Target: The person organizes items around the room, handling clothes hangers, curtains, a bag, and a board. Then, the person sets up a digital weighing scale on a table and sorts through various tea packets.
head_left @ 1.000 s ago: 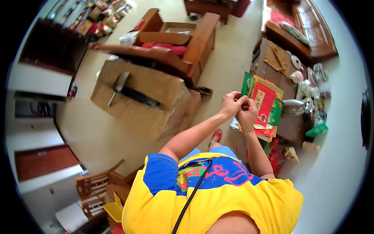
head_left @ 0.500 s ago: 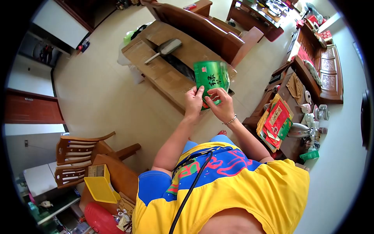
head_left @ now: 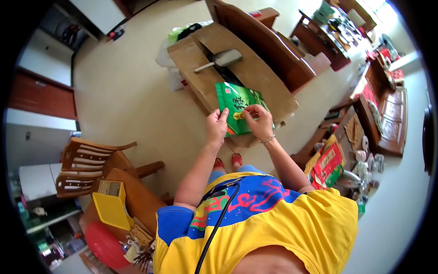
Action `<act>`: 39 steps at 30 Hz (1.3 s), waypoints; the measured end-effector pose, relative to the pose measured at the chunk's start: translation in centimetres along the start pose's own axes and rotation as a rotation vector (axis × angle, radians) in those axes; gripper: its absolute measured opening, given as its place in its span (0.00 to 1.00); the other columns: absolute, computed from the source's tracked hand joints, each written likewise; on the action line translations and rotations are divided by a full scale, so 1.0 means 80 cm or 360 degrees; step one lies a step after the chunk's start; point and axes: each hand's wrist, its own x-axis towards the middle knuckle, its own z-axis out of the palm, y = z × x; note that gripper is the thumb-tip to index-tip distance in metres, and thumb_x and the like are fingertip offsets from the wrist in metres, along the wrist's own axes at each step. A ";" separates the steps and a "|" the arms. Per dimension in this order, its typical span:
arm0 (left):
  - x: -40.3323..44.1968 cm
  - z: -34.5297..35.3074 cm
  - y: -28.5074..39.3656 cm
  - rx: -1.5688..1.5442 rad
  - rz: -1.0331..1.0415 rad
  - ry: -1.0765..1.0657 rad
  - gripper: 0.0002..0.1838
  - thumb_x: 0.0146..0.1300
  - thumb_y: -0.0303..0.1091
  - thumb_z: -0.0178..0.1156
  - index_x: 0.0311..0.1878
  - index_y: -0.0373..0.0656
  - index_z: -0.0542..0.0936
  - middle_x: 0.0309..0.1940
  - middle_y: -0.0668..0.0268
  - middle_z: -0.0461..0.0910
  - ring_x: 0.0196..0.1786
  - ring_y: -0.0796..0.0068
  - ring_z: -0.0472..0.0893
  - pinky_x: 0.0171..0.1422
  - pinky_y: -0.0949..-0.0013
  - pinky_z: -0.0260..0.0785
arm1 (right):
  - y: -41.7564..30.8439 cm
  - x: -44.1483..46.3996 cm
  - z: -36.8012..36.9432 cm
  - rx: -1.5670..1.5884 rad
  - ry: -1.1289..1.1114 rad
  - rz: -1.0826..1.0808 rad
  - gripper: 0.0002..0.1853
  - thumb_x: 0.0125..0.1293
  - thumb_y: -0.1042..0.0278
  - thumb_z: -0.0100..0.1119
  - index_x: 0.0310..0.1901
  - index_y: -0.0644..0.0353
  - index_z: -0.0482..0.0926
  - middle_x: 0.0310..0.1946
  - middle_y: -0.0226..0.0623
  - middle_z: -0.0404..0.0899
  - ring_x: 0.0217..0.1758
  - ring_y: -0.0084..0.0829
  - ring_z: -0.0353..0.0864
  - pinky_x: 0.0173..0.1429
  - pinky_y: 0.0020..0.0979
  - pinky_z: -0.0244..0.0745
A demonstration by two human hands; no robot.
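A green bag with dark characters (head_left: 241,98) is held out in front of me, above the near part of a cardboard box. My left hand (head_left: 217,126) grips its left edge, thumb on the front. Against the front of the bag, at its lower right, is my right hand (head_left: 258,122), with thumb and fingertips pinched together; what they pinch is too small to tell. Past the bag, a metal scoop (head_left: 227,58) lies on the brown cardboard box (head_left: 269,80), beside a dark gap in its top.
A wooden bench (head_left: 260,41) stands behind the box. At right, a table bears red and green packets (head_left: 326,163) and a metal pot (head_left: 347,178). To the left are a wooden chair (head_left: 86,157) and a yellow container (head_left: 111,210).
The green bag has come from beside the right table to over the box, held by both hands. The view has turned, so the box shows nearer the middle.
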 end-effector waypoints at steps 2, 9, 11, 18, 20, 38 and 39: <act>0.011 -0.013 -0.018 0.0064 -0.0070 0.0025 0.11 0.68 0.33 0.57 0.28 0.42 0.75 0.20 0.79 0.69 0.22 0.89 0.63 0.27 0.77 0.58 | 0.015 0.024 0.001 -0.0003 0.0064 0.0025 0.05 0.57 0.72 0.64 0.33 0.64 0.81 0.28 0.34 0.81 0.28 0.21 0.80 0.34 0.23 0.75; 0.058 -0.046 0.021 0.0133 0.0000 -0.0129 0.06 0.70 0.29 0.53 0.41 0.38 0.78 0.36 0.70 0.81 0.35 0.86 0.75 0.43 0.77 0.69 | 0.047 0.081 0.018 0.0228 0.0060 0.0406 0.08 0.58 0.69 0.64 0.33 0.65 0.82 0.22 0.27 0.80 0.26 0.14 0.75 0.32 0.20 0.71; 0.085 -0.055 0.036 0.0099 -0.0032 -0.0168 0.06 0.70 0.29 0.53 0.40 0.38 0.77 0.35 0.70 0.81 0.35 0.86 0.75 0.43 0.77 0.70 | 0.073 0.094 0.041 0.0316 0.0072 0.0446 0.08 0.58 0.68 0.64 0.33 0.65 0.82 0.22 0.27 0.80 0.26 0.14 0.75 0.32 0.21 0.71; 0.211 -0.123 0.092 0.0154 -0.0151 -0.0468 0.05 0.69 0.28 0.54 0.40 0.39 0.78 0.37 0.68 0.82 0.38 0.84 0.78 0.46 0.77 0.71 | 0.067 0.163 0.129 0.0549 0.0264 0.0816 0.09 0.58 0.68 0.64 0.35 0.65 0.81 0.26 0.30 0.81 0.26 0.18 0.77 0.33 0.22 0.72; 0.246 -0.155 0.116 0.0195 -0.0172 -0.0520 0.05 0.69 0.28 0.54 0.40 0.38 0.78 0.37 0.68 0.82 0.37 0.84 0.78 0.46 0.77 0.71 | 0.064 0.186 0.169 0.0738 0.0362 0.1022 0.11 0.59 0.66 0.64 0.38 0.65 0.81 0.29 0.31 0.81 0.30 0.20 0.78 0.34 0.23 0.73; 0.433 -0.260 0.224 0.0416 -0.0476 -0.0629 0.07 0.67 0.27 0.54 0.42 0.36 0.79 0.35 0.68 0.82 0.34 0.84 0.79 0.41 0.78 0.72 | 0.133 0.316 0.321 0.0690 0.0846 0.1652 0.16 0.52 0.59 0.68 0.28 0.66 0.78 0.21 0.36 0.77 0.18 0.29 0.73 0.22 0.32 0.66; 0.443 -0.254 0.224 0.0436 -0.0510 -0.0698 0.07 0.66 0.27 0.55 0.43 0.36 0.79 0.36 0.68 0.82 0.35 0.83 0.79 0.41 0.77 0.73 | 0.141 0.312 0.315 0.0676 0.0739 0.1613 0.12 0.53 0.64 0.62 0.28 0.67 0.79 0.22 0.39 0.78 0.22 0.32 0.76 0.27 0.36 0.68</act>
